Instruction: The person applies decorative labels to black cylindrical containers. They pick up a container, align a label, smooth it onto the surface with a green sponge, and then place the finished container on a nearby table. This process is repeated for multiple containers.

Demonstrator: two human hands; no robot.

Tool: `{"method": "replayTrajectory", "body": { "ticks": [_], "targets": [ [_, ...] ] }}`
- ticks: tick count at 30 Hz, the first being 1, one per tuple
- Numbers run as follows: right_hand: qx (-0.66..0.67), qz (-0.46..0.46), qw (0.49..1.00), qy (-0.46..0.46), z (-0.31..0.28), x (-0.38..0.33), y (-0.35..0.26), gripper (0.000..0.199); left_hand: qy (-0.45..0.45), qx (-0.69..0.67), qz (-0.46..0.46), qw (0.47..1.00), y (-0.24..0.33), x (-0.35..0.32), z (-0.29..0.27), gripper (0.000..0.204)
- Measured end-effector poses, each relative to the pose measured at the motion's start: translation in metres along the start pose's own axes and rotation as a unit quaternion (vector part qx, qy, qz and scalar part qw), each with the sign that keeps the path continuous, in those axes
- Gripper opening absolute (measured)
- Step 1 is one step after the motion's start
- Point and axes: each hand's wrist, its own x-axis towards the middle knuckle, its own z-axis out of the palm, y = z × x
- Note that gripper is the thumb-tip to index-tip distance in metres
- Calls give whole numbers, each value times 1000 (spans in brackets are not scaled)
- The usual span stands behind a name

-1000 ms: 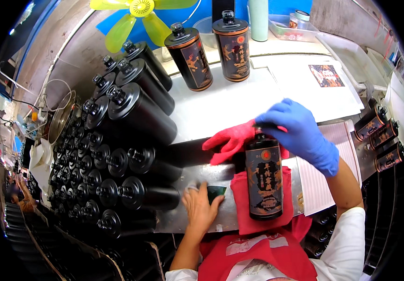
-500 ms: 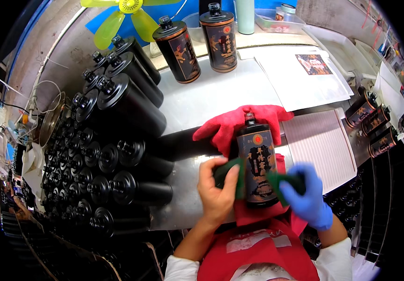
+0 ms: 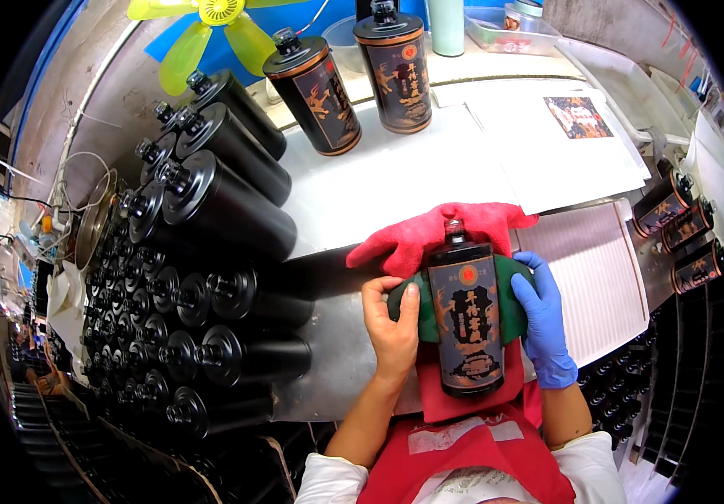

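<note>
A dark bottle (image 3: 469,332) with a decorated label lies face up on a red cloth (image 3: 433,227), its neck pointing away from me. Dark green, flexible sheet (image 3: 506,301) shows on both sides of the bottle; whether it is one piece passing underneath cannot be seen. My bare left hand (image 3: 391,328) pinches the green part at the bottle's left side between thumb and fingers. On the other side, my blue-gloved right hand (image 3: 544,315) has its fingers closed on the green edge.
Plain black bottles (image 3: 228,206) crowd the left side, several stacked on their sides. Two labelled bottles (image 3: 393,76) stand at the back beside a yellow-green fan (image 3: 219,13). White paper (image 3: 538,160) and a ribbed white sheet (image 3: 584,277) lie at right, near labelled bottles (image 3: 663,204).
Both hands have drawn the green flaps back from the label to the bottle's sides. My right hand has moved up along the bottle, and the whole view has shifted slightly.
</note>
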Motion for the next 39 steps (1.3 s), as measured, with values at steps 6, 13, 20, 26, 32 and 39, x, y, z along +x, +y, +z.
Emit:
{"method": "replayTrajectory", "body": {
  "ticks": [6,13,20,26,32,39],
  "targets": [
    [-111,-57,992,30,-19,-5,1,31,21,20,8,1000,7,-4,-11,19],
    [-307,-176,935,-30,27,-41,-38,31,-37,183,144,972,48,-32,23,24],
    [-21,-3,1000,3,-27,-28,19,31,-8,119,84,989,1,-36,-12,23],
    [-204,-180,962,36,-12,-50,-19,28,42,215,153,964,38,-53,-9,22],
    [-254,-208,944,12,10,-60,-14,30,-36,153,134,978,26,-60,2,21],
    [-16,-83,996,-3,-25,-36,27,32,1,98,84,992,-10,-57,-17,18]
  ]
}}
